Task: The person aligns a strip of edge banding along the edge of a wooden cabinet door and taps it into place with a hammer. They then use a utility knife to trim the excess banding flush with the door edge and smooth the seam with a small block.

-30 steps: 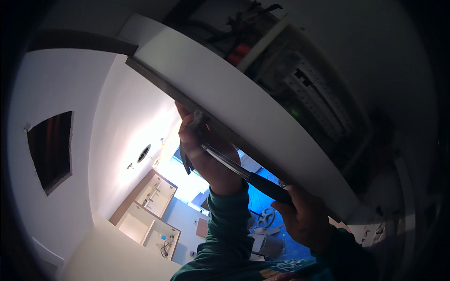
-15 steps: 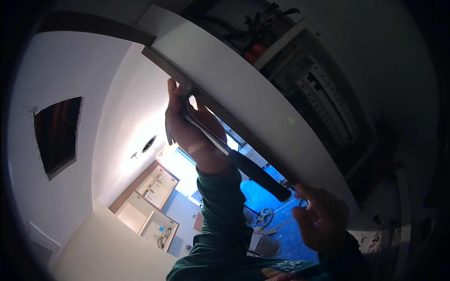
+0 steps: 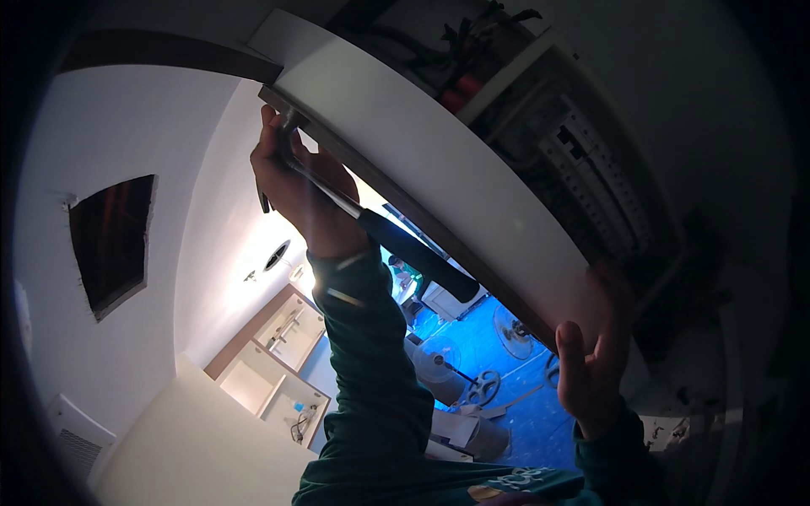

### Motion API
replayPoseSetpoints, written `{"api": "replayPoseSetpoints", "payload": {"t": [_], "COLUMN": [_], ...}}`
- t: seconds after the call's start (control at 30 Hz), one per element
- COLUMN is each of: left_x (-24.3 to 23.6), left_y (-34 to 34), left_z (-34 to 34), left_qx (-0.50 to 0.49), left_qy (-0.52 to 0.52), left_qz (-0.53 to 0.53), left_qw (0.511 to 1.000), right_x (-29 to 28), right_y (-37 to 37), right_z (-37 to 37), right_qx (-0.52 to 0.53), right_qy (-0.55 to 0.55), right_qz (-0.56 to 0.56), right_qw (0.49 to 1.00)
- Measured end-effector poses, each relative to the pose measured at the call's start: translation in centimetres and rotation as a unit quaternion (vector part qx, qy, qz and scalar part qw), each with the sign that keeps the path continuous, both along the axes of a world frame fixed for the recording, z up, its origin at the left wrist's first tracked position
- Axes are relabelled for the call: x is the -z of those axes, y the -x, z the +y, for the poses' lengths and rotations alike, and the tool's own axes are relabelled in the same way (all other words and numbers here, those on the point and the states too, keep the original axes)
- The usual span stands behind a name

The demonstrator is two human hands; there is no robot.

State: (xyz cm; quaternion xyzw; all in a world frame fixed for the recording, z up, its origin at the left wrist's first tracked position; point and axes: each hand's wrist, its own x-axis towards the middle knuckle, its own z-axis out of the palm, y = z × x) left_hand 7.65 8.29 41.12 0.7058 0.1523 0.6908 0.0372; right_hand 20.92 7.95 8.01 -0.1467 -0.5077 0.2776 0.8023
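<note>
At 10 o'clock, the left hand (image 3: pixel 299 198) has its fingers wrapped about the head end of a hammer (image 3: pixel 380 229), close against the brown edge of a white board (image 3: pixel 430 160). The hammer's long axis slants alongside that edge, its dark handle clear of the fingers and pointing to 4 o'clock. There the right hand (image 3: pixel 591 363) meets the board, thumb apart; whether it grips, I cannot tell. Beyond, toward 5 o'clock, spreads a blue floor (image 3: pixel 531 422).
</note>
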Motion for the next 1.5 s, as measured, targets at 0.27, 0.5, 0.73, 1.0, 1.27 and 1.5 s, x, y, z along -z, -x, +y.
{"api": "replayPoseSetpoints", "payload": {"t": [0.27,0.5,0.73,1.0,1.27,1.5], "left_x": [-2.5,-3.2,-3.3,-3.2,-2.5,-0.8], "left_y": [0.6,-0.6,-1.3,-0.3,-0.1,0.3], "left_z": [0.0,-0.1,-0.5,-0.4,-0.5,-0.4], "left_qx": [0.019,0.0,0.011,-0.01,0.027,0.028], "left_qy": [0.023,-0.004,0.039,0.046,0.052,0.063], "left_qz": [0.004,0.015,0.008,-0.004,0.016,0.028], "left_qw": [1.0,1.0,0.999,0.999,0.998,0.997], "right_x": [0.2,0.2,0.1,0.6,0.5,0.5], "right_y": [0.5,0.6,0.2,0.2,0.2,0.2], "right_z": [0.1,0.0,0.0,0.6,0.4,0.4], "right_qx": [-0.007,0.007,0.003,0.037,0.035,0.031], "right_qy": [-0.004,0.005,0.004,-0.003,0.001,0.002], "right_qz": [-0.008,-0.018,-0.018,-0.048,-0.044,-0.032], "right_qw": [1.0,1.0,1.0,0.998,0.998,0.999]}}
